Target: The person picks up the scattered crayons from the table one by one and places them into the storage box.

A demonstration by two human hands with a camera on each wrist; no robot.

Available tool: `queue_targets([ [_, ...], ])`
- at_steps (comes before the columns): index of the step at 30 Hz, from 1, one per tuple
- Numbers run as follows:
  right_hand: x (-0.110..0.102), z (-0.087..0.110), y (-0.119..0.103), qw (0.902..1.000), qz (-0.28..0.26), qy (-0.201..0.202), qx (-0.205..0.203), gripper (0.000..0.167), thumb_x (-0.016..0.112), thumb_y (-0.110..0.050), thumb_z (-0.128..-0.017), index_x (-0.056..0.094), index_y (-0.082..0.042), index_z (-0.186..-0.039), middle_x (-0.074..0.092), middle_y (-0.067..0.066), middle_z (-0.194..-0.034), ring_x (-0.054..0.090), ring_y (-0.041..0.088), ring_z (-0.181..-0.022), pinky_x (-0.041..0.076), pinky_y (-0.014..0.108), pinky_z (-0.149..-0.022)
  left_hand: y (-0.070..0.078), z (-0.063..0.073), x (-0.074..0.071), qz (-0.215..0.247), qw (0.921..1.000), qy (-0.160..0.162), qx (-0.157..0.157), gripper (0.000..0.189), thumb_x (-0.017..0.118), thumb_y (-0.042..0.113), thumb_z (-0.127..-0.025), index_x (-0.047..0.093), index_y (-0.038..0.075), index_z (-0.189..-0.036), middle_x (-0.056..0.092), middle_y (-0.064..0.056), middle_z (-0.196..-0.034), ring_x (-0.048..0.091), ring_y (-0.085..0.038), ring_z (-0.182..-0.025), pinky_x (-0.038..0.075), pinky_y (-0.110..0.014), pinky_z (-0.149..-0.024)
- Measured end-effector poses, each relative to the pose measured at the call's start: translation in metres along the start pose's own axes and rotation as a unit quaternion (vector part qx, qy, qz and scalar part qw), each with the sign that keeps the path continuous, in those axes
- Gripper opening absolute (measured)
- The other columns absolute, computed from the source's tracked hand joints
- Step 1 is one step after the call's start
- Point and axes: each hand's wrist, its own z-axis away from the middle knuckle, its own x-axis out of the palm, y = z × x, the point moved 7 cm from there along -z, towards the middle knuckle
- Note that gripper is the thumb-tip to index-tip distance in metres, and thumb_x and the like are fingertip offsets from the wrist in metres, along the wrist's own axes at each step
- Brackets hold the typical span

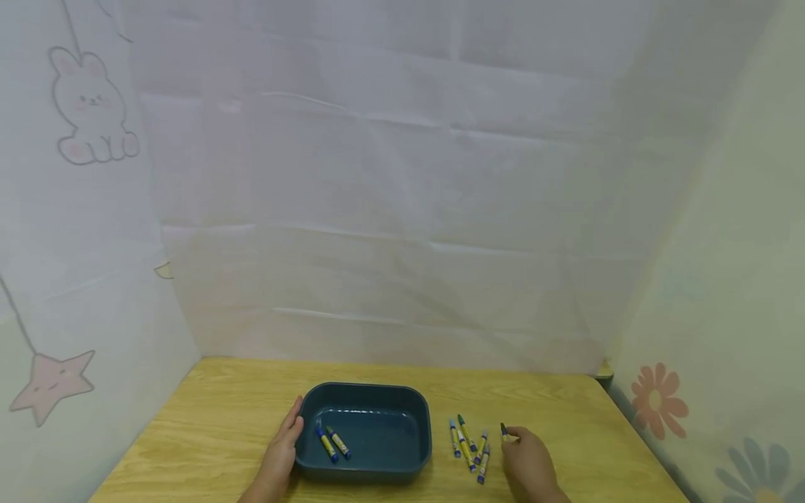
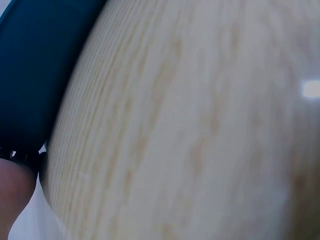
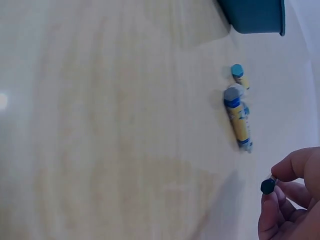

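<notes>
A dark teal plastic bin (image 1: 365, 469) stands on the table, two crayons lying side by side at its left: a blue one (image 1: 328, 444) and a yellow-wrapped one (image 1: 338, 442). Against the bin's left outer wall rests my left hand (image 1: 279, 450), its fingers extended along the side. To the right, my right hand (image 1: 530, 461) pinches a dark-tipped crayon (image 3: 268, 186) between thumb and fingers; most of that crayon is hidden by the hand. Just left of this hand, several crayons (image 1: 466, 450) with yellow wrappers lie in a loose group on the table.
The wood-grain table (image 1: 245, 391) is enclosed by pale cloth at the back (image 1: 402, 209) and both sides. A pink star (image 1: 53, 384) and a rabbit are drawn on the left sheet, flowers on the right one.
</notes>
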Motion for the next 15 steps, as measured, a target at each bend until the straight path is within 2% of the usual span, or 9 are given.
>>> queue_targets([
  [2, -0.001, -0.003, -0.008, 0.9996, -0.024, 0.003, -0.016, 0.045, 0.053, -0.007, -0.089, 0.051, 0.014, -0.128, 0.064, 0.018, -0.091, 0.051, 0.017, -0.064, 0.044, 0.026, -0.055, 0.0, 0.0, 0.0, 0.0, 1.0, -0.001, 0.002, 0.058, 0.03, 0.028, -0.108, 0.009, 0.004, -0.157, -0.004, -0.018, -0.164, -0.013, -0.045, -0.149, -0.007, -0.065, -0.118],
  [6, -0.001, -0.009, -0.028, 0.998, -0.042, 0.011, -0.045, 0.046, 0.053, -0.008, -0.087, 0.053, 0.012, -0.129, 0.057, 0.005, -0.078, 0.042, 0.01, -0.052, 0.034, 0.017, -0.045, 0.002, 0.0, 0.0, 0.003, 1.0, -0.003, 0.003, 0.059, 0.03, 0.029, -0.108, 0.008, 0.004, -0.157, -0.004, -0.019, -0.164, -0.013, -0.046, -0.148, -0.008, -0.066, -0.118],
  [9, 0.0, -0.01, -0.049, 0.9962, -0.051, 0.01, -0.07, 0.046, 0.053, -0.008, -0.088, 0.053, 0.011, -0.13, 0.053, 0.003, -0.076, 0.036, 0.009, -0.049, 0.029, 0.015, -0.042, 0.002, 0.0, 0.001, 0.003, 1.0, -0.004, 0.005, 0.059, 0.03, 0.029, -0.108, 0.008, 0.003, -0.157, -0.004, -0.019, -0.164, -0.013, -0.046, -0.148, -0.008, -0.066, -0.117],
  [15, 0.011, -0.009, -0.09, 0.9911, -0.079, 0.0, -0.107, 0.044, 0.053, -0.004, -0.089, 0.054, 0.01, -0.13, 0.053, 0.003, -0.078, 0.034, 0.008, -0.05, 0.028, 0.015, -0.042, 0.002, 0.001, 0.001, 0.006, 1.0, -0.002, 0.006, 0.059, 0.031, 0.029, -0.108, 0.009, 0.003, -0.157, -0.004, -0.02, -0.164, -0.012, -0.047, -0.148, -0.007, -0.066, -0.117],
])
